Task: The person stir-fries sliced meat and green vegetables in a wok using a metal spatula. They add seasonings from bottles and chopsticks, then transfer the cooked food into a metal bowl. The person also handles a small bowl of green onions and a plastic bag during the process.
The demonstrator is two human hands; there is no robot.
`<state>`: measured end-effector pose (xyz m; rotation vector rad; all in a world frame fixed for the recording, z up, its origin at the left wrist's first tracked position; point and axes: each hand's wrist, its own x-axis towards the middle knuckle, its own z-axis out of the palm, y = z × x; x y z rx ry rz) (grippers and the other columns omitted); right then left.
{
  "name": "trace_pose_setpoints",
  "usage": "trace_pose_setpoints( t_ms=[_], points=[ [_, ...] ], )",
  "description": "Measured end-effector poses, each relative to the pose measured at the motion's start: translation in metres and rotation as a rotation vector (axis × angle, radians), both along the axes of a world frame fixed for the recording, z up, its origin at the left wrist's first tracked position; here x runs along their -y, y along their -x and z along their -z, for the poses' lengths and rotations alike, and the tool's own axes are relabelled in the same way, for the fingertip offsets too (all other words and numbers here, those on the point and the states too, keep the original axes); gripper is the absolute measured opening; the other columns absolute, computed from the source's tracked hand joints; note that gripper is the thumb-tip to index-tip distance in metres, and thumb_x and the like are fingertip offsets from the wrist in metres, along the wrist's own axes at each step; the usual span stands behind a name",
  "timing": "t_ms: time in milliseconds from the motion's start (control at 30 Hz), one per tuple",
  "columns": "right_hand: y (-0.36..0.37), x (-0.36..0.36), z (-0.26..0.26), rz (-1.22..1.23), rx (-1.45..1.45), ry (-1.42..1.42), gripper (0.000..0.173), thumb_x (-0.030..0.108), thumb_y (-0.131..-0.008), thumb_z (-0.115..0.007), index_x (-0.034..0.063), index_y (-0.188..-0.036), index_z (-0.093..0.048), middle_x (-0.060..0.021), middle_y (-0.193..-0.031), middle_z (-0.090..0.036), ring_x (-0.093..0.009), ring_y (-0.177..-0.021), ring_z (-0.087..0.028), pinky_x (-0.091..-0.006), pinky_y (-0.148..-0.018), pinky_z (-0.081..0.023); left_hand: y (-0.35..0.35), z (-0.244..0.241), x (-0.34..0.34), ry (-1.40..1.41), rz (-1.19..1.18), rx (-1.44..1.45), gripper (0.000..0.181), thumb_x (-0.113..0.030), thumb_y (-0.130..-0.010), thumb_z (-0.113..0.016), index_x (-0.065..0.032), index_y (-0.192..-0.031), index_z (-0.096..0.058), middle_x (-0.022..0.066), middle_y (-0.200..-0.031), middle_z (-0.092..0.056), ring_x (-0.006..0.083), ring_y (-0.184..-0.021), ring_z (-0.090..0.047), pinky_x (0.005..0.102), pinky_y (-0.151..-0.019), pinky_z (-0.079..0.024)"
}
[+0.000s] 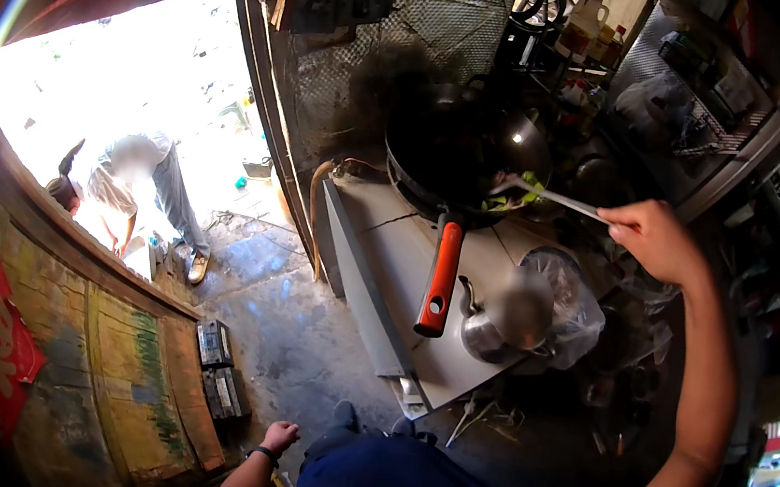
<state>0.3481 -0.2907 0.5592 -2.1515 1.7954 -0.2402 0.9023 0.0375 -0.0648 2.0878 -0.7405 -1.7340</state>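
My right hand (643, 234) grips the handle end of a metal cooking utensil (570, 203), whose far end reaches into a dark wok (434, 183) on the stove. Green leafy vegetables and some darker pieces of food (513, 194) lie at the wok's right side, beside the utensil's tip. The wok's orange and black handle (442, 272) points toward me, over the tiled counter. Low at my left side, my left hand (281, 437) hangs with its fingers curled, away from the counter, and nothing shows in it. Deep shadow hides most of the wok's inside.
A metal kettle (488, 336) and a clear plastic bag (578, 325) stand on the tiled counter (397, 244). Oil bottles (583, 30) are behind the wok. A grey panel (356, 283) edges the counter's left side. Outside the doorway, a person (142, 177) bends down. Batteries (221, 369) sit by the wooden door.
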Motion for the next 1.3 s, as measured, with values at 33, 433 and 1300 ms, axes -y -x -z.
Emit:
trace_pose_setpoints(
  t_ms=[33,433,1300],
  points=[
    [-0.006,0.01,0.007,0.002,-0.047,0.025,0.033,0.008,-0.09,-0.067,0.0015,-0.122,-0.072,-0.0204,-0.09,-0.076,-0.012,-0.074,-0.068,-0.0295,-0.072,-0.053,-0.007,0.005,-0.006,-0.042,0.034,0.034,0.031,-0.027,-0.096,-0.063,0.0032,-0.09,-0.072,0.0105,-0.082,-0.074,0.0189,-0.076,-0.07,0.033,-0.068,-0.053],
    [-0.008,-0.017,-0.002,-0.061,-0.062,0.1,0.031,0.008,-0.092,-0.065,0.0027,-0.122,-0.072,-0.0208,-0.091,-0.075,-0.023,-0.08,-0.074,-0.033,-0.075,-0.055,-0.034,0.027,-0.006,-0.013,-0.036,0.016,0.029,-0.024,-0.095,-0.062,0.0024,-0.088,-0.071,0.0108,-0.08,-0.073,0.0193,-0.07,-0.068,0.0347,-0.066,-0.053],
    [-0.014,-0.011,0.046,-0.202,0.127,0.199,0.035,0.006,-0.092,-0.063,-0.0011,-0.126,-0.069,-0.0046,-0.077,-0.07,-0.004,-0.07,-0.056,-0.0254,-0.065,-0.048,-0.035,0.015,-0.013,0.035,-0.063,0.032,0.028,-0.024,-0.094,-0.062,0.0018,-0.089,-0.072,0.0111,-0.081,-0.074,0.0197,-0.069,-0.069,0.0343,-0.064,-0.054]
  ],
)
